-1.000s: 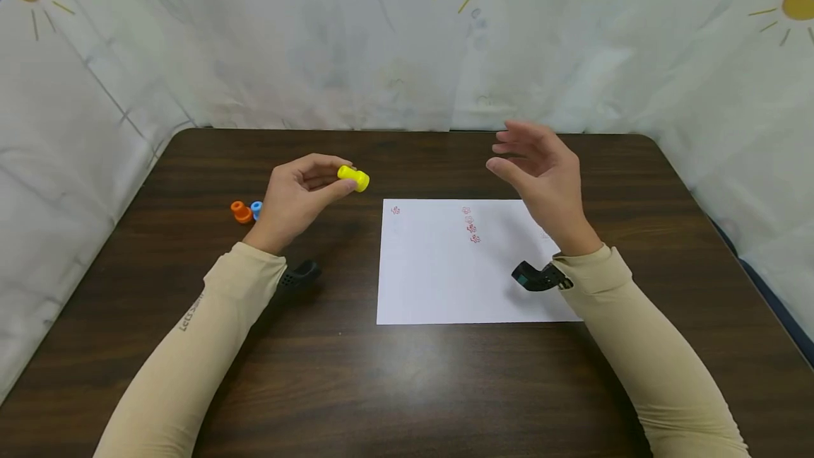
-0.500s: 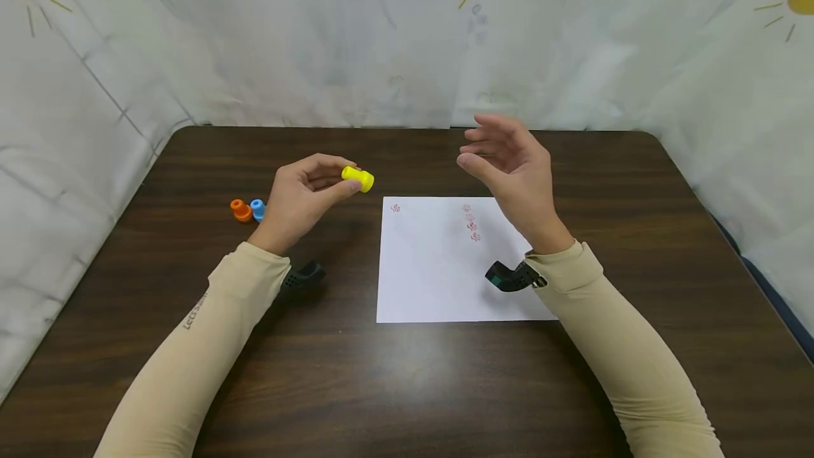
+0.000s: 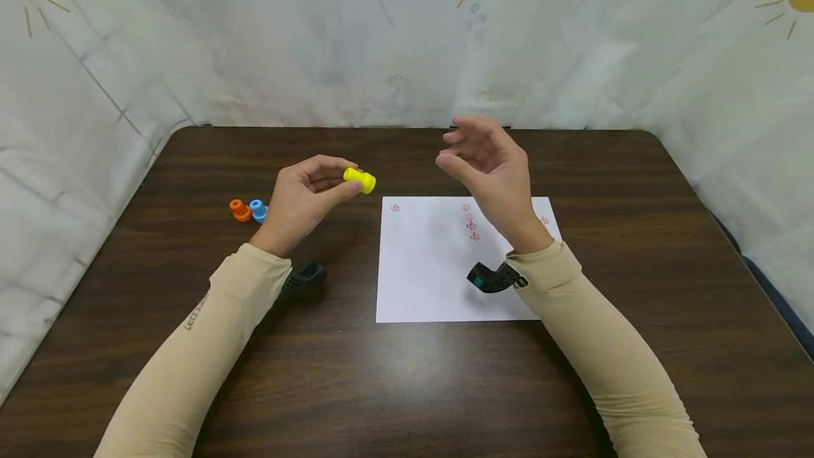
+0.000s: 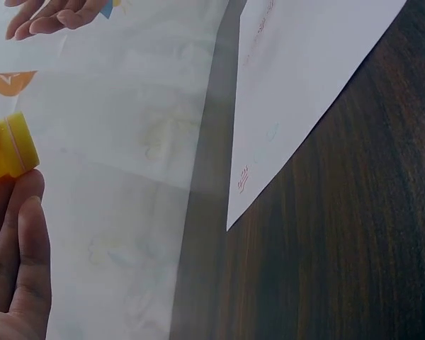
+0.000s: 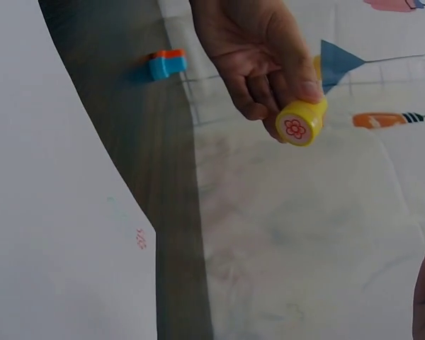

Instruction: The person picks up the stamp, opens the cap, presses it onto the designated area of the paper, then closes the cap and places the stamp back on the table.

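Left hand (image 3: 305,196) is gripping the yellow stamp (image 3: 359,179) between thumb and curled fingers, holding it up off the table (image 3: 407,387) with the stamp lying sideways, face pointing toward the right hand. Right wrist view is showing that face: a red flower print (image 5: 294,127) on the round end. Left wrist view is catching only the stamp's back end (image 4: 10,149) sitting against the fingertips (image 4: 28,234).

Right hand (image 3: 486,165) is hovering in the air, fingers relaxed and loosely spread, holding nothing, palm turned toward the left hand. It is sitting near the stamp but not touching it, gap between the 2 clearly showing in the head view.

Paper (image 3: 432,281) is lying flat on the table below and just inboard of the right hand, its near-left corner just right of the left hand. Small red prints are showing on it: 1 near the corner closest to the left hand (image 3: 395,208), a short column (image 3: 471,225) under the right hand (count hard to tell, roughly 4), and 1 more (image 3: 544,220) just beyond the right wrist.

2 more stamps, orange (image 3: 239,210) and blue (image 3: 258,210), are sitting touching each other on the table just outboard of the left hand.
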### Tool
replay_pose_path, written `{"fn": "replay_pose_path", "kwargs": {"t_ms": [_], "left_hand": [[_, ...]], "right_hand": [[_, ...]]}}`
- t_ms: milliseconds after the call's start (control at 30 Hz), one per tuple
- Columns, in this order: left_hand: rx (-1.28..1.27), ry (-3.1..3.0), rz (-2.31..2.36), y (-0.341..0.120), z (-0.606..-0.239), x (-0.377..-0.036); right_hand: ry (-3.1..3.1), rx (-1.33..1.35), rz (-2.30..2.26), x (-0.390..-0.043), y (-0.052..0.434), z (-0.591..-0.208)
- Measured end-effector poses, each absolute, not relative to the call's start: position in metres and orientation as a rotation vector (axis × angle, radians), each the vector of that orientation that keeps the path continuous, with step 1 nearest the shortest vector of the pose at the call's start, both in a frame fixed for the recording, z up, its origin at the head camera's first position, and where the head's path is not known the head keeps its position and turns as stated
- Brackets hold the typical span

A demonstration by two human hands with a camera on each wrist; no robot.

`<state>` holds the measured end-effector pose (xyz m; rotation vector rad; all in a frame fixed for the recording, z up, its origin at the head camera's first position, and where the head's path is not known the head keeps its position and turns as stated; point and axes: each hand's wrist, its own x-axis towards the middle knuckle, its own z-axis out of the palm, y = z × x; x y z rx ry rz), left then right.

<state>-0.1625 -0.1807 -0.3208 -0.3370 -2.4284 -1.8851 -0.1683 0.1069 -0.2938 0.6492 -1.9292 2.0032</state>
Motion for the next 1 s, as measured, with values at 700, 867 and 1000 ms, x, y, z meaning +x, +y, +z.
{"fn": "replay_pose_path", "kwargs": {"t_ms": [700, 867, 1000], "left_hand": [[-0.349, -2.413, -1.94, -0.177, -0.323, -0.159], [-0.388, -2.379, -1.981, -0.175, -0.324, -0.158], [-0.419, -2.374, -1.994, -0.173, -0.325, -0.157]], "right_hand": [[-2.195, 0.768, 1.93, -0.157, 0.088, -0.313], [-2.214, 0.803, 1.95, -0.157, 0.083, -0.318], [-2.219, 0.815, 1.987, -0.157, 0.08, -0.322]]}}
